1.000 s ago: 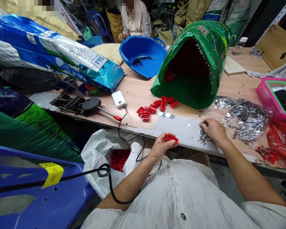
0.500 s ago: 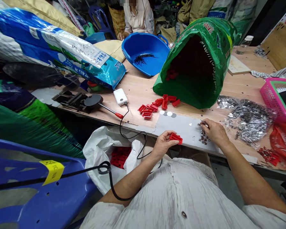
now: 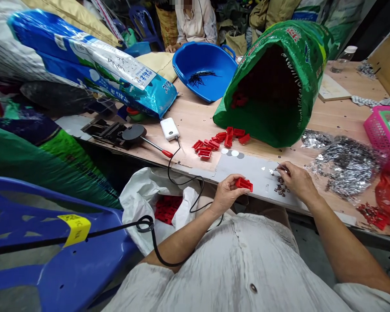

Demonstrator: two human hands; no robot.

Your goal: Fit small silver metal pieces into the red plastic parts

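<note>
Metal bits [image 3: 280,189] lie loose by the table's [image 3: 195,117] front edge; a careless brush of our right hand [image 3: 298,181], pinching something thin [image 3: 281,166], could sweep them off. Our left hand [image 3: 226,193] grips a red part [image 3: 245,185] at that edge. Beyond, red pieces [image 3: 204,154] and a green bag [image 3: 315,54] would block our reach towards the far edge.

prob. a small workshop: workbench [image 3: 190,108] w/ bagged metal pcs [image 3: 349,167], loose red parts [image 3: 204,154] (sacks [image 3: 281,15] in bkgd).
</note>
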